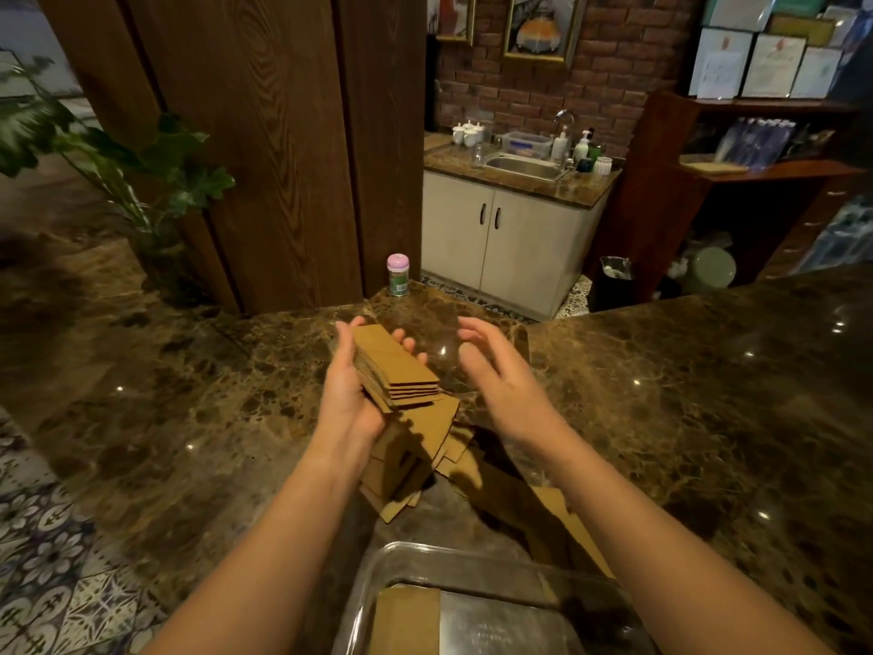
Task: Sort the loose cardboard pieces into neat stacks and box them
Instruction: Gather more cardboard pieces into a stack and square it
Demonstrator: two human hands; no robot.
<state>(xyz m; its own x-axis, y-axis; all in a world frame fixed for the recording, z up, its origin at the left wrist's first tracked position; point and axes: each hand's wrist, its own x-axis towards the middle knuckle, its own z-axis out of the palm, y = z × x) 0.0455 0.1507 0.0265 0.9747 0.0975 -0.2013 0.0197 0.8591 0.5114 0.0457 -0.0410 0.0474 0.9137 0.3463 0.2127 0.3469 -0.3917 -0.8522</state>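
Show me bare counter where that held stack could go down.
Bare marble counter lies right of the right hand, and more left of the left hand, toward the plant. It is crowded under the held stack: loose cardboard pieces spread there, reaching down to the clear box.

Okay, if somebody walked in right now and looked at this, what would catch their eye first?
Probably the stack of cardboard pieces held in the left hand above the dark marble counter, with the open right hand raised beside it. Below the hands lies a loose pile of cardboard, and nearest the camera sits a clear plastic box with one piece already inside.
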